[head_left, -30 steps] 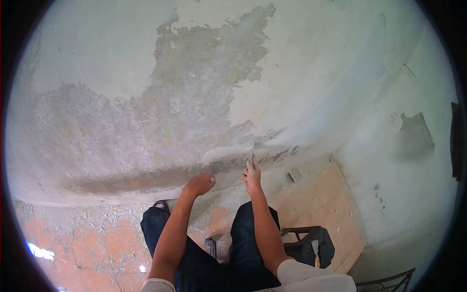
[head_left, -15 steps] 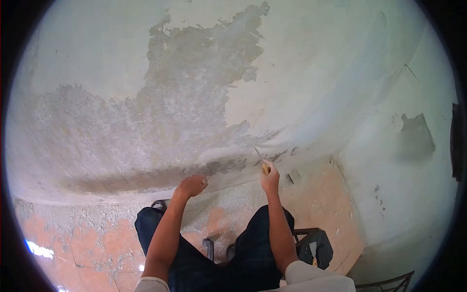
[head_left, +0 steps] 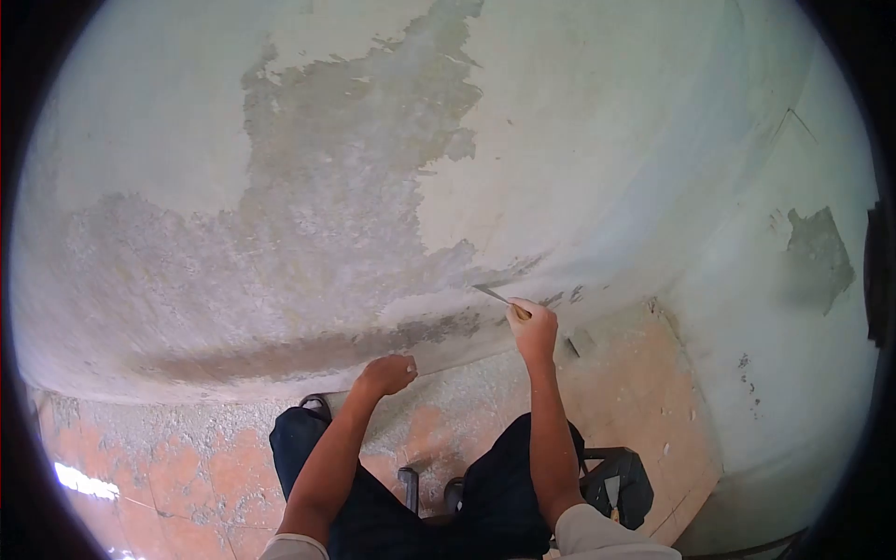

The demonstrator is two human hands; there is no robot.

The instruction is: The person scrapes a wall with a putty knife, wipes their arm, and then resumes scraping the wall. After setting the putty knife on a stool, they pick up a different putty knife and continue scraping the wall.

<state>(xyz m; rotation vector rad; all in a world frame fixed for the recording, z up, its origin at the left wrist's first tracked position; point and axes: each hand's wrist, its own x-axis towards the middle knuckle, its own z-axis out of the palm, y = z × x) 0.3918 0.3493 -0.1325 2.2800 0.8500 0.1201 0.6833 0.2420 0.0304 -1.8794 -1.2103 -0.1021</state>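
Note:
My right hand grips the wooden handle of a scraper, whose metal blade points up and left against the wall. The blade tip lies at the lower edge of a bare grey patch where the paint is gone. My left hand is closed near the foot of the wall, left of the scraper; what it holds, if anything, is too small to make out.
Flakes of debris lie over the orange tiled floor. A second scraper rests on a dark object by my right leg. A small grey block sits near the wall. Another bare patch marks the right wall.
The scraper blade has tilted further left and lies flatter. Both hands appear slightly right and lower in view, and the whole view has shifted a little.

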